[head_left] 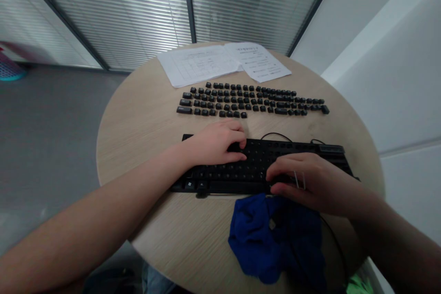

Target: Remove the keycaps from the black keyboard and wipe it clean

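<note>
A black keyboard point(234, 187) lies across the table, most of its keycaps off; a few remain at its lower left. My left hand point(217, 140) rests over the upper left part of the keyboard, thumb apart from the curled fingers, with nothing seen in it. At the lower middle of the keyboard, my right hand point(310, 179) is closed, thumb and fingers pinched together. A thin bent wire keycap puller point(299, 181) sticks out of its grip; the tool's other end is hidden by the fingers. Rows of loose black keycaps point(248, 99) lie beyond the keyboard.
Printed paper sheets point(203, 65) lie at the back of the round wooden table point(124, 115). A crumpled blue cloth point(255, 239) is at the near edge, a cable with a plug point(272, 224) over it. Glass with blinds point(113, 4) stands behind, a white wall point(406, 55) to the right.
</note>
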`<action>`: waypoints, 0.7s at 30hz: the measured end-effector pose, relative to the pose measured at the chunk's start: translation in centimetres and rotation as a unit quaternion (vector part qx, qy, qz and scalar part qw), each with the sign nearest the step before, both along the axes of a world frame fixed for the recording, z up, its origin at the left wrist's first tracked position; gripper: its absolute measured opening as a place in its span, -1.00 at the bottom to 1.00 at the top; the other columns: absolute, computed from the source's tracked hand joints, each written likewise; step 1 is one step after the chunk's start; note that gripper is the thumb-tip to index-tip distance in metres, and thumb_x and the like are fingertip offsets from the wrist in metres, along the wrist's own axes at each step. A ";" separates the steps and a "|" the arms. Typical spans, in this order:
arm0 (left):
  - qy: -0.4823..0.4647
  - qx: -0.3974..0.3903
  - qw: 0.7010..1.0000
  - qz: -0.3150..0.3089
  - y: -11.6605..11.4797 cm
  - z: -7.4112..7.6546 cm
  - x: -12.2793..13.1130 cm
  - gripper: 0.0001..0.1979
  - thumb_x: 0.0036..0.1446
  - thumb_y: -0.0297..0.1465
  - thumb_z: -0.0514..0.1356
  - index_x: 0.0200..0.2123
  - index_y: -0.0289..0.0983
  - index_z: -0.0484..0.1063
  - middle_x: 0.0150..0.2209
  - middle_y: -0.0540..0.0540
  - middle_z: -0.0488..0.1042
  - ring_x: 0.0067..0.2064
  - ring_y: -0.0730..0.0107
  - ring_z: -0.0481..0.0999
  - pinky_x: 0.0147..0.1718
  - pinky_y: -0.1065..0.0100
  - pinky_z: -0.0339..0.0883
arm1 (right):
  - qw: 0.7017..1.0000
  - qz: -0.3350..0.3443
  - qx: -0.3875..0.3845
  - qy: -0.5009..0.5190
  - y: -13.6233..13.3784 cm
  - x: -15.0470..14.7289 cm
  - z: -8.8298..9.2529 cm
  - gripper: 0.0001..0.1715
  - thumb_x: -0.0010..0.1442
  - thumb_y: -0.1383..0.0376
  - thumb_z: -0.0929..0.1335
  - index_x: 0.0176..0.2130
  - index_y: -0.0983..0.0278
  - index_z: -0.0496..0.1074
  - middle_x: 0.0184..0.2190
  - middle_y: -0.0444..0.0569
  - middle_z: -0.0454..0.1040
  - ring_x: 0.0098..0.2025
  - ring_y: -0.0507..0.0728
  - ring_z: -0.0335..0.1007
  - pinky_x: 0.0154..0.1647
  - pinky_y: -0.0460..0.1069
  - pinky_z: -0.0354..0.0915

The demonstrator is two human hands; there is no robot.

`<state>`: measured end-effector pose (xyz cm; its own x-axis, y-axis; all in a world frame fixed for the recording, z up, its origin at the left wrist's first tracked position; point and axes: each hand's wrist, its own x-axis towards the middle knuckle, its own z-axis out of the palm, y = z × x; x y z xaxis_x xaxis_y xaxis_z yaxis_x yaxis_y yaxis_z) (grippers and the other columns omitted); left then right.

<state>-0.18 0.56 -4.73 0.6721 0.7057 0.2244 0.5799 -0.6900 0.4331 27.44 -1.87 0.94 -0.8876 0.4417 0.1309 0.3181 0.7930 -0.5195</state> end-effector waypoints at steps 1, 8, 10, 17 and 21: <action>0.000 0.001 1.000 0.000 0.0 0.0 0.0 -0.81 0.25 -0.23 0.38 -0.22 -0.24 0.58 -0.15 -0.10 0.49 -0.07 0.15 0.49 -0.04 0.16 0.36 | 1.000 0.004 0.003 -0.001 0.1 0.1 -0.1 -0.85 0.45 0.18 0.41 -0.11 0.22 0.52 -0.31 -0.10 0.62 -0.33 0.07 0.58 -0.31 -0.07 0.36; 0.003 0.010 1.000 0.003 0.0 -0.1 0.0 -0.81 0.24 -0.24 0.40 -0.23 -0.23 0.57 -0.14 -0.10 0.50 -0.07 0.17 0.49 -0.05 0.20 0.35 | 0.996 0.014 0.020 0.088 -0.1 0.7 -3.4 -0.67 0.55 0.06 0.25 -0.12 0.22 0.42 -0.35 -0.08 0.49 -0.40 0.07 0.46 -0.39 -0.05 0.35; 0.003 0.008 1.000 0.005 0.0 -0.1 0.1 -0.81 0.23 -0.24 0.40 -0.23 -0.22 0.57 -0.13 -0.10 0.50 -0.07 0.17 0.50 -0.05 0.20 0.35 | 0.988 0.001 0.025 0.151 -0.2 0.7 -4.7 -0.62 0.57 0.05 0.19 -0.14 0.22 0.38 -0.37 -0.08 0.45 -0.40 0.07 0.43 -0.39 -0.04 0.34; 0.000 0.004 1.000 0.004 0.1 -0.1 0.1 -0.81 0.25 -0.22 0.38 -0.23 -0.22 0.57 -0.13 -0.10 0.50 -0.03 0.14 0.50 0.01 0.17 0.34 | 0.975 -0.026 0.026 0.220 -0.8 1.1 -6.3 -0.57 0.58 0.01 0.15 -0.15 0.20 0.37 -0.38 -0.07 0.43 -0.40 0.09 0.41 -0.39 -0.02 0.34; 0.000 0.000 1.000 0.003 0.1 0.0 0.1 -0.81 0.25 -0.23 0.39 -0.22 -0.23 0.58 -0.14 -0.11 0.50 -0.04 0.15 0.50 -0.01 0.18 0.34 | 0.973 -0.030 0.031 0.227 -0.8 1.2 -6.5 -0.61 0.57 0.04 0.17 -0.14 0.20 0.39 -0.37 -0.06 0.45 -0.38 0.11 0.45 -0.39 -0.01 0.37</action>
<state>-0.10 0.64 -4.76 0.6673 0.7101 0.2248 0.5842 -0.6862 0.4334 28.65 -2.63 -5.52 -0.7049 0.4697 0.5315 0.1132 0.8143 -0.5693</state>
